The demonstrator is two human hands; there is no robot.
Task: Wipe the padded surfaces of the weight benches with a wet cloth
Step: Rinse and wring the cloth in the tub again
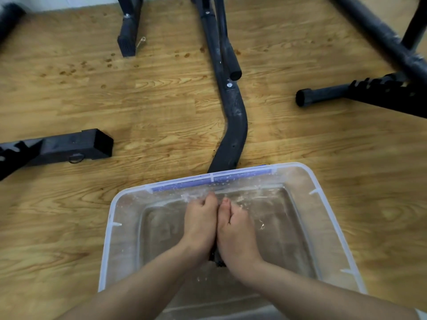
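Note:
My left hand [200, 224] and my right hand [235, 229] are pressed side by side, fists closed, over a clear plastic tub [108, 227] that holds a little water. A dark cloth [217, 259] is squeezed between them; only a small dark bit shows below the heels of my palms. Water splashes at the tub's far wall near my knuckles. No bench padding is in view, only black bench frames on the floor.
The tub sits on a wooden floor [138, 107]. A curved black frame leg [233, 125] runs up from the tub's far edge. Another black leg [69, 148] lies at left, a notched bar [360, 93] at right, and a foot [127, 40] at the back.

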